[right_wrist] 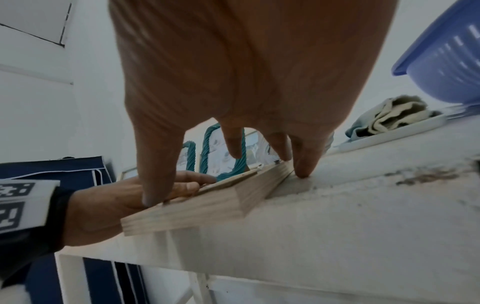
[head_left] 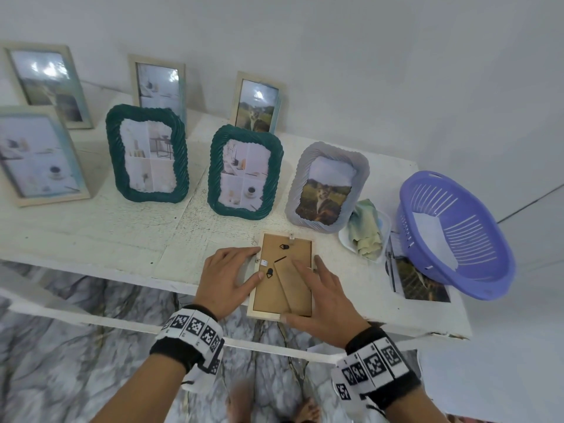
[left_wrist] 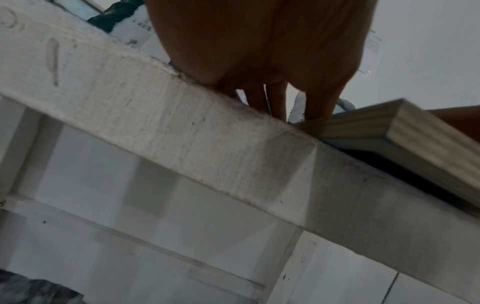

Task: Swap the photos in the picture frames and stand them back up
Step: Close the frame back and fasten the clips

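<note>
A light wood picture frame (head_left: 268, 297) lies face down at the table's front edge, its brown backing board up. My left hand (head_left: 232, 270) rests at its left side with straight fingers, and the thumb touches the lower black turn clip (head_left: 269, 273). A second clip (head_left: 284, 247) sits near the frame's far end. My right hand (head_left: 320, 288) is spread flat over the folded stand leg (head_left: 290, 288), thumb at the near edge. In the right wrist view the right hand (right_wrist: 246, 72) presses on the frame (right_wrist: 207, 207), with the little finger on the table beside it. The frame's corner (left_wrist: 389, 131) overhangs the table edge.
Two green rope-rimmed frames (head_left: 148, 154) (head_left: 245, 172) and a grey one (head_left: 326, 187) stand just behind. Several pale wood frames line the back. At the right are a cloth (head_left: 366, 230) in a white tray, a loose photo (head_left: 421, 282) and a purple basket (head_left: 457, 236).
</note>
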`<state>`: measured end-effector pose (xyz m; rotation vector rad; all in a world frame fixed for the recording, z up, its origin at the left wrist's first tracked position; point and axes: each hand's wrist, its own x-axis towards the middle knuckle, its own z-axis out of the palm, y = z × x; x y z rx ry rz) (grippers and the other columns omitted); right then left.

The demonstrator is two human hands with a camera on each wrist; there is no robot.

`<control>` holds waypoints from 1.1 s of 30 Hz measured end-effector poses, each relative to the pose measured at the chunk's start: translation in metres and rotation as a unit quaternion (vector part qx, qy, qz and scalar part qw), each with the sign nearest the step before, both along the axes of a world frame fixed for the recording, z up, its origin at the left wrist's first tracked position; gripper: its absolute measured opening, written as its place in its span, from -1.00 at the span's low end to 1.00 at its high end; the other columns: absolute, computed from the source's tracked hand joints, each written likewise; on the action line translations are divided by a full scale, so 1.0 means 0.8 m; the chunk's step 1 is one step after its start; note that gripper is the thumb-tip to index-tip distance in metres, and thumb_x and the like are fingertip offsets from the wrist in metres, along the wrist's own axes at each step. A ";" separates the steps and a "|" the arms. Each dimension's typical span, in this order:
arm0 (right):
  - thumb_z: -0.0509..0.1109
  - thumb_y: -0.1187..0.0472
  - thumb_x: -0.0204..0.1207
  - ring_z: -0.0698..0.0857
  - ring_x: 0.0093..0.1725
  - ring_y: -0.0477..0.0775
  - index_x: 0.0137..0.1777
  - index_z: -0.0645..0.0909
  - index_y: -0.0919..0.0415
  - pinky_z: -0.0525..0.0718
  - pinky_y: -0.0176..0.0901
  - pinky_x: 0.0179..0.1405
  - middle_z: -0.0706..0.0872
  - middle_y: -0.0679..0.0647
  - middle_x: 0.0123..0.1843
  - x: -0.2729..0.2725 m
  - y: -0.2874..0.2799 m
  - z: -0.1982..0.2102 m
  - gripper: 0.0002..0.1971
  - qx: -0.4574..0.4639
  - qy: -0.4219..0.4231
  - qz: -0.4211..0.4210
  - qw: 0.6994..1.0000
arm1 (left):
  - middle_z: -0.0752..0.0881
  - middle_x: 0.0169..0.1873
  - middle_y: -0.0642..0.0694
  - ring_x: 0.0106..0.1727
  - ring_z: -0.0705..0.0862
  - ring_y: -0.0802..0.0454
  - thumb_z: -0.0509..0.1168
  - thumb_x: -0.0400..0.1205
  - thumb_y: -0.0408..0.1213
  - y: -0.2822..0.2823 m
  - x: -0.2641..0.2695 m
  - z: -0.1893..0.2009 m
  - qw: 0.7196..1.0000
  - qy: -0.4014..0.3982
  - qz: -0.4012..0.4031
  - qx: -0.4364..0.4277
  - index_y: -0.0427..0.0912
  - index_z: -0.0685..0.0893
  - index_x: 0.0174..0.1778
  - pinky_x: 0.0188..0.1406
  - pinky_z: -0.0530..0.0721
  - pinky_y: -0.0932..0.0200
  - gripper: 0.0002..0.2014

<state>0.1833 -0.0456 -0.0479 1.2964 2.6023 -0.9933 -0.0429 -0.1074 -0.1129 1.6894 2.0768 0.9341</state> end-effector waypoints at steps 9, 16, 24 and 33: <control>0.52 -0.18 0.40 -0.01 0.68 0.11 0.44 0.41 -0.44 0.16 -0.02 0.58 -0.17 0.13 0.73 0.019 0.008 -0.015 -0.40 0.026 0.042 0.045 0.998 | 0.65 0.29 0.15 0.35 0.45 0.08 0.08 0.51 0.33 0.000 0.001 0.003 1.000 -0.008 0.000 -0.003 0.13 0.54 0.45 0.22 0.28 0.12 -0.37; 0.25 -0.29 0.47 0.07 0.66 0.22 0.41 0.53 -0.31 0.16 -0.08 0.52 0.05 0.25 0.70 0.015 0.009 -0.016 -0.51 0.063 0.046 0.046 0.996 | 0.65 0.30 0.14 0.34 0.45 0.05 0.08 0.52 0.32 0.000 0.000 0.002 1.000 -0.001 -0.004 -0.007 0.12 0.54 0.46 0.22 0.30 0.08 -0.37; 0.25 -0.33 0.29 0.15 0.60 0.17 0.39 0.50 -0.40 0.21 -0.14 0.45 0.01 0.17 0.71 0.019 0.010 -0.017 -0.41 0.057 0.047 0.039 0.996 | 0.64 0.30 0.15 0.35 0.44 0.07 0.09 0.53 0.30 0.000 0.001 0.003 1.000 -0.001 -0.004 -0.007 0.12 0.54 0.46 0.21 0.28 0.11 -0.38; 0.17 -0.40 0.41 0.24 0.54 0.30 0.37 0.51 -0.30 0.31 0.05 0.47 0.07 0.27 0.68 0.011 0.006 -0.021 -0.46 0.099 0.031 0.039 0.994 | 0.64 0.30 0.14 0.34 0.43 0.08 0.09 0.53 0.29 -0.001 0.002 0.004 1.000 -0.004 -0.005 -0.015 0.12 0.53 0.46 0.21 0.26 0.12 -0.39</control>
